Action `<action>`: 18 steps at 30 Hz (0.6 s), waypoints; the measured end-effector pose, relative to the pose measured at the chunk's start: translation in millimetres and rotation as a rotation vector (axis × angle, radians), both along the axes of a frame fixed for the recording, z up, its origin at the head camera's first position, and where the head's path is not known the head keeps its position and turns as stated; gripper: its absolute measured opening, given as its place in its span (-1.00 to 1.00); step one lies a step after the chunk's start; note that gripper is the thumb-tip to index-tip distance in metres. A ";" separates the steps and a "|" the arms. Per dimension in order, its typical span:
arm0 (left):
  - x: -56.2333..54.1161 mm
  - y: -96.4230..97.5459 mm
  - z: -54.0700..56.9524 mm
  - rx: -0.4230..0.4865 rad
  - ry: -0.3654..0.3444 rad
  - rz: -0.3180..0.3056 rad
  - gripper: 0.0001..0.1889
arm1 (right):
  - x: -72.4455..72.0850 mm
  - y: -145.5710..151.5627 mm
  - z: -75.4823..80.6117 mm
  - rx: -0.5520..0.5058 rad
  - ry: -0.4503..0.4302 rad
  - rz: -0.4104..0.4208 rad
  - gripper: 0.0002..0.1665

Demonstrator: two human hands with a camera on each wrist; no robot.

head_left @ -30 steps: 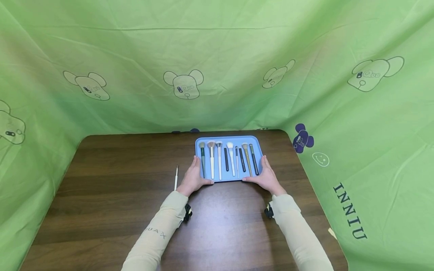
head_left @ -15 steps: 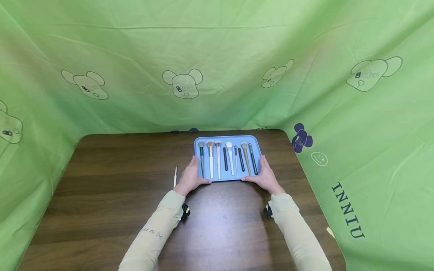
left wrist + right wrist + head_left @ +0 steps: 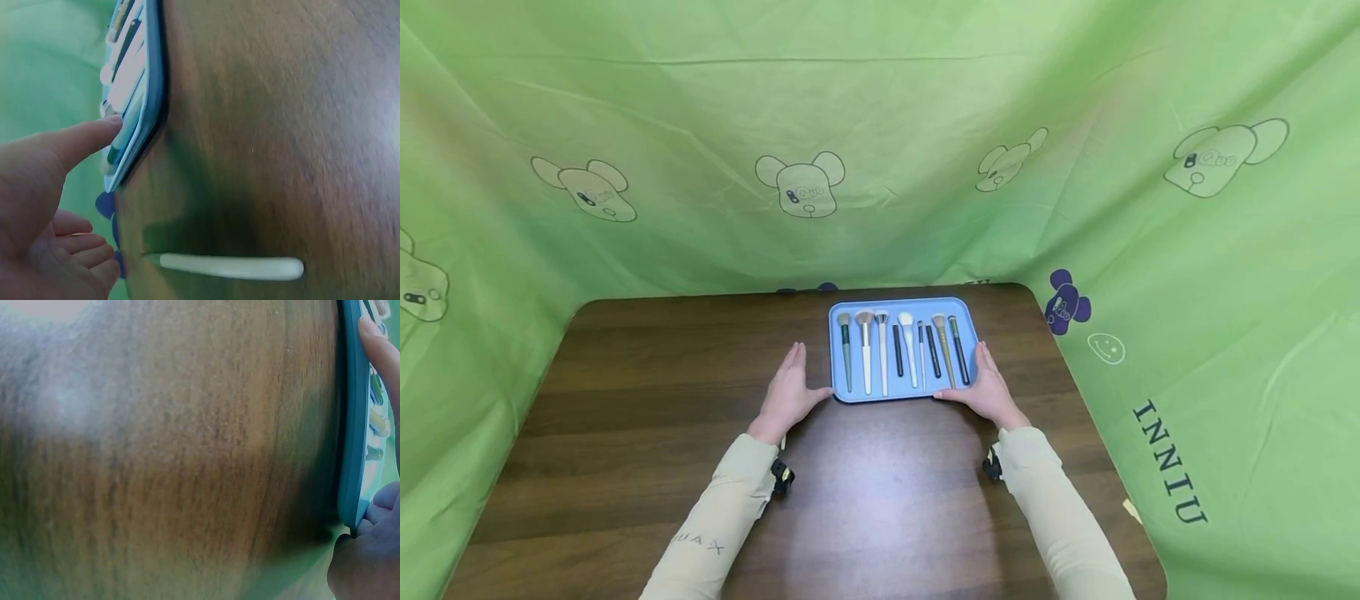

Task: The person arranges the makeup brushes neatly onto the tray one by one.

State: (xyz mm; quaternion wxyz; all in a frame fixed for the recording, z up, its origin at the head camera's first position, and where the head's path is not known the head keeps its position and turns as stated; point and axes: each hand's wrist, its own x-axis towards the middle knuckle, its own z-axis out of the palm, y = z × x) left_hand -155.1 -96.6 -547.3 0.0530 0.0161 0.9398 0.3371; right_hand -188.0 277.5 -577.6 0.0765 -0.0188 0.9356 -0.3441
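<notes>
A shallow blue tray (image 3: pixel 900 387) lies near the far edge of the table, with several makeup brushes (image 3: pixel 867 367) laid side by side in it. My right hand (image 3: pixel 991 396) holds the tray's near right corner, thumb on the front rim and fingers along the right side. My left hand (image 3: pixel 788 396) is off the tray's left side, fingers extended; its thumb points at the near left corner, and whether it touches cannot be told. Beneath that hand, a slim white-handled brush (image 3: pixel 231 267) lies on the wood in the left wrist view; in the head view it is mostly hidden.
The dark wooden table (image 3: pixel 647 400) has rounded far corners. Green printed cloth (image 3: pixel 880 167) hangs behind it and along both sides. A small pale piece (image 3: pixel 1132 511) lies at the table's right edge.
My left hand has let go of the tray and moved left, over the loose brush. The right hand keeps its hold, and the tray has hardly shifted.
</notes>
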 end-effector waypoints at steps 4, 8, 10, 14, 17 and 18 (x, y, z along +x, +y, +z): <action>5.1 -11.1 3.4 -0.016 -0.016 0.028 0.09 | -1.3 1.5 -2.7 0.006 -0.023 0.005 0.72; 11.2 -21.0 5.5 -0.048 -0.018 0.068 0.09 | -2.3 3.0 -5.9 0.007 -0.031 0.001 0.72; 14.7 -24.8 6.3 -0.084 -0.022 0.088 0.08 | -2.7 3.5 -6.4 0.007 -0.028 -0.002 0.72; 22.2 -30.8 7.5 -0.149 -0.052 0.126 -0.11 | -3.2 3.5 -5.1 0.006 -0.024 0.000 0.72; 27.0 -35.4 9.5 -0.193 -0.109 0.119 -0.46 | -3.0 3.0 -3.2 0.004 -0.023 0.004 0.72; 28.4 -36.9 10.7 -0.207 -0.146 0.109 -0.59 | -2.8 2.8 -2.6 0.004 -0.024 0.004 0.72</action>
